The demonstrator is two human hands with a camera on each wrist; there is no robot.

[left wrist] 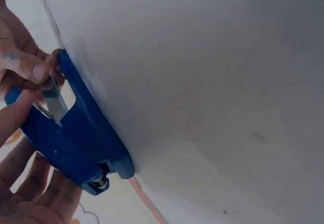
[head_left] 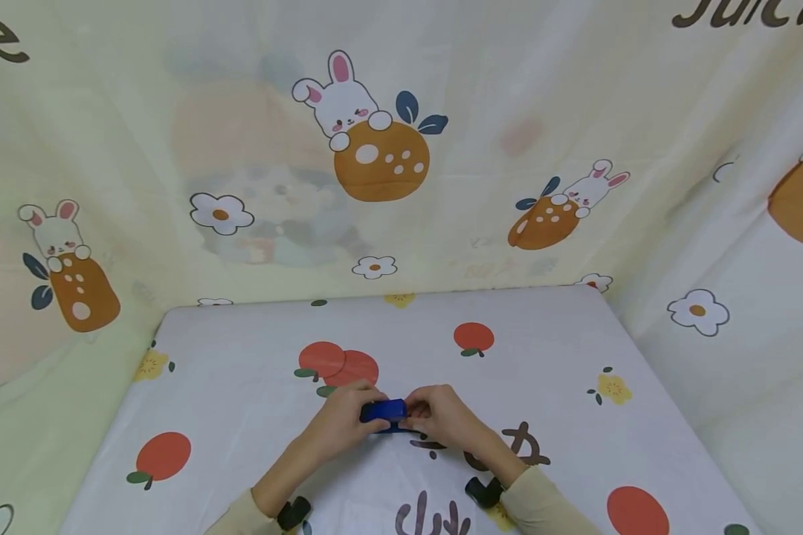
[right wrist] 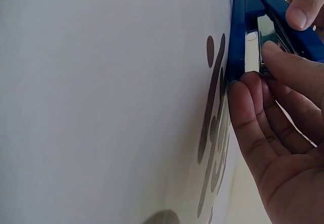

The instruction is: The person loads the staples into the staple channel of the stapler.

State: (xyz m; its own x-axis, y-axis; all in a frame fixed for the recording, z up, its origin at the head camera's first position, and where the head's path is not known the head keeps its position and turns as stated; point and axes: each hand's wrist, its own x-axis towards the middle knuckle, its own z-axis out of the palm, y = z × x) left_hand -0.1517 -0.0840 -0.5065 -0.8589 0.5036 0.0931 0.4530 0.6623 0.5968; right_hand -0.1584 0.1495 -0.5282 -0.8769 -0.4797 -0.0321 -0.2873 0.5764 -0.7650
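A blue stapler [head_left: 384,410] sits on the tabletop between the two hands. My left hand [head_left: 340,416] grips its upper arm, thumb on one side and fingers on the other, as the left wrist view shows. The upper arm is swung up, baring the silvery metal magazine [left wrist: 54,100] between arm and base. At the stapler's front end, my right hand [head_left: 442,412] has its thumb on the magazine [right wrist: 267,29] and pinches there, with the other fingers curled by the end of the base [right wrist: 237,32]. Part of the upper arm is hidden by fingers in the head view.
A white cloth with printed fruit covers the table [head_left: 241,461]. Behind and beside it hang pale curtains [head_left: 482,208] with rabbit and flower prints. Black wrist bands [head_left: 484,492] sit near both sleeves.
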